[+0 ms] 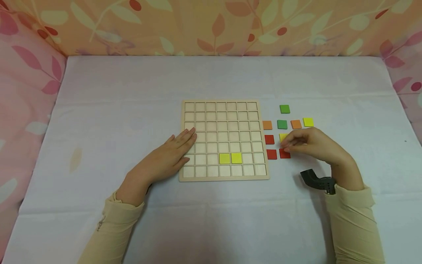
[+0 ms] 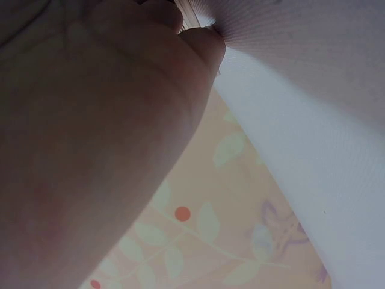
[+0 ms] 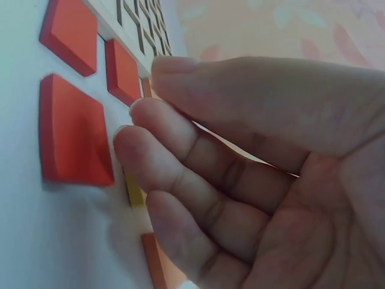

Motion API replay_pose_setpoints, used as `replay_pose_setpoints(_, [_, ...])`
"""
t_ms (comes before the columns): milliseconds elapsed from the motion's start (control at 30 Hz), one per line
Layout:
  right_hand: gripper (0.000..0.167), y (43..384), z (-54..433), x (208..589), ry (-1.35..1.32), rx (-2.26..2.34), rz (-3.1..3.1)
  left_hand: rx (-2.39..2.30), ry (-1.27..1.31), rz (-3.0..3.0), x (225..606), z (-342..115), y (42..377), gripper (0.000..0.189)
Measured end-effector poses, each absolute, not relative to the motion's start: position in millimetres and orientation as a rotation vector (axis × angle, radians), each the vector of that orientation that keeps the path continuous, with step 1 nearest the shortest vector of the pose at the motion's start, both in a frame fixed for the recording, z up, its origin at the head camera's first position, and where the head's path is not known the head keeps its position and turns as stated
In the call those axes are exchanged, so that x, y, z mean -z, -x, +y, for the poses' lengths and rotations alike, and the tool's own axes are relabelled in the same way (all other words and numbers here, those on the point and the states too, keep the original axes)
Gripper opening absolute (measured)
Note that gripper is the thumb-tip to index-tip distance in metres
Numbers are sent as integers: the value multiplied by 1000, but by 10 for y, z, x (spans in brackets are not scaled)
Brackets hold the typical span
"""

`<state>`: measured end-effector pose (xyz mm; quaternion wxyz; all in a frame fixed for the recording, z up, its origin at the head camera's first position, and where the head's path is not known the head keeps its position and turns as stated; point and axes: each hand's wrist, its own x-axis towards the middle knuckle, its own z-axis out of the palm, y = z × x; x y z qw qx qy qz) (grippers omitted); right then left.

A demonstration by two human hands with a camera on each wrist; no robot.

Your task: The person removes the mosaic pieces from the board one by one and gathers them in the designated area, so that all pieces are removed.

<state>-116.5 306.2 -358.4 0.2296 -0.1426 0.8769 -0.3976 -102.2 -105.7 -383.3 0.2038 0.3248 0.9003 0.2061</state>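
My left hand (image 1: pixel 166 157) lies flat over the left edge of a wooden grid board (image 1: pixel 224 179), fingers straight and spread. Two yellow square tiles (image 1: pixel 236 158) sit side by side in the board's second row from the front. To the right of the board, my right hand (image 1: pixel 314 146) hovers low with loosely bent fingers and nothing between them. Its fingertips overlap a red tile (image 1: pixel 285 154) and partly hide a yellow tile (image 1: pixel 282 137). In the right wrist view, thumb and fingertips stand apart, just beside the nearest red tile (image 3: pixel 75 135).
Two more red tiles (image 1: pixel 269 139) and an orange tile (image 1: pixel 267 125) lie along the board's right edge. Farther back are green tiles (image 1: pixel 285 109), another orange tile (image 1: pixel 296 124) and a yellow tile (image 1: pixel 308 122). Patterned fabric (image 1: pixel 211 29) borders the white tabletop (image 1: pixel 224 77).
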Motion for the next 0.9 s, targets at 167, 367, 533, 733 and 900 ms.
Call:
replay_pose_setpoints(167, [10,1168,2984,3595,365,1098,2423,-570,-903,2510,3839,-1057,1028,65])
replay_pose_setpoints(367, [8,1169,2859,3618,382,1153,2399,-572,-902,2508,3836,-1056,1030,65])
replay_pose_setpoints(533, [8,1160,2731,3640,378,1236,2355,-578,-904,2502,3828,-1050,1032,65])
replay_pose_setpoints(733, [9,1172,2576,3670,388,1242,2341,-575,-904,2502,3825,-1051,1028,65])
replay_pose_setpoints(900, [9,1197,2466,3685,440,1234,2312,-573,-902,2504,3832,-1057,1026,65])
